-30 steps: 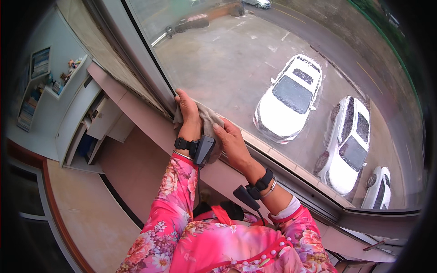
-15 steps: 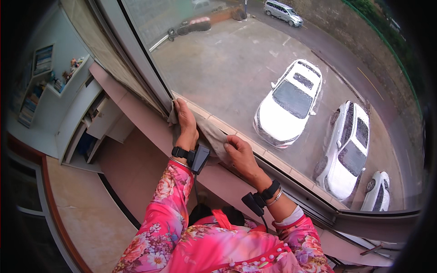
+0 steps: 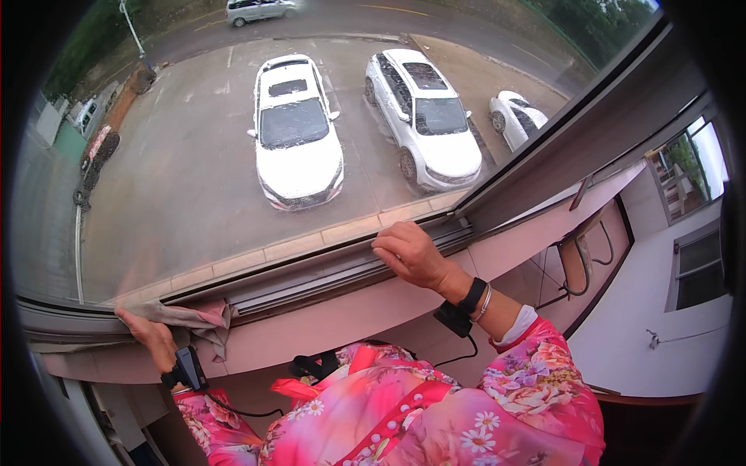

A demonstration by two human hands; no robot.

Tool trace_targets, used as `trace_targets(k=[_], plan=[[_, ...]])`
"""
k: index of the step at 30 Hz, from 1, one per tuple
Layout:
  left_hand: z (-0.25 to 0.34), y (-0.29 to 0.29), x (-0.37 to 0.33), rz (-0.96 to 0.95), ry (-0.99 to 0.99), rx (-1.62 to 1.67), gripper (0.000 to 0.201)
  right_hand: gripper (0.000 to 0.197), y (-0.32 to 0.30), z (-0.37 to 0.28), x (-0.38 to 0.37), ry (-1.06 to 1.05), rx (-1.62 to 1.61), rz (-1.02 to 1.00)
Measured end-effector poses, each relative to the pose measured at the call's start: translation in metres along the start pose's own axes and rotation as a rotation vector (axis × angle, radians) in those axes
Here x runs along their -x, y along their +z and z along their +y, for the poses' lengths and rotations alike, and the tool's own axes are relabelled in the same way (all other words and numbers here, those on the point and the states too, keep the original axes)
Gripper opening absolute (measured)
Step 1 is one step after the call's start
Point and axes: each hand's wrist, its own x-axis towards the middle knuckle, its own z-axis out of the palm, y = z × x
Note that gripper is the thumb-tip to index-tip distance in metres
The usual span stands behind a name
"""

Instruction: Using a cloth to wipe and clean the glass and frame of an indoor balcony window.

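Observation:
My left hand [image 3: 151, 335] is at the lower left, against the window frame. It holds a greyish-pink cloth [image 3: 203, 317], whose loose end is bunched over the sill's inner edge. The fingertips on that side are partly hidden. To the right, my right hand [image 3: 416, 255] is on the lower rail of the window frame [image 3: 326, 256], fingers bent over it and no cloth in them. Metal sliding tracks [image 3: 311, 289] run between the two hands. Each wrist wears a black strap with a small dark box and a cable.
A pink windowsill [image 3: 311, 330] runs along in front of me. An upright window frame [image 3: 575, 140] rises at the right, with a chair [image 3: 575, 264] beyond it. Outside and below, white cars [image 3: 299, 147] are parked on wet paving.
My view has swung to the right. My right hand has let go of the cloth and is now on the frame rail. The left hand stays with the cloth, now farther from the right hand.

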Motion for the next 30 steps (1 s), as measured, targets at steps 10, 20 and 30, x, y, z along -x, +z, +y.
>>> trace_targets(k=[10,20,30], plan=[[-0.004,-0.009,-0.013,-0.027,0.226,-0.085,0.073,0.014,-0.044,0.047,0.036,0.041,0.466,0.042],[0.009,0.023,0.03,-0.007,0.157,-0.043,0.078,0.012,-0.046,0.052,0.053,0.06,0.531,0.0],[0.02,0.014,0.032,-0.032,0.154,0.056,0.078,0.011,-0.042,0.064,0.05,0.03,0.52,-0.061]])
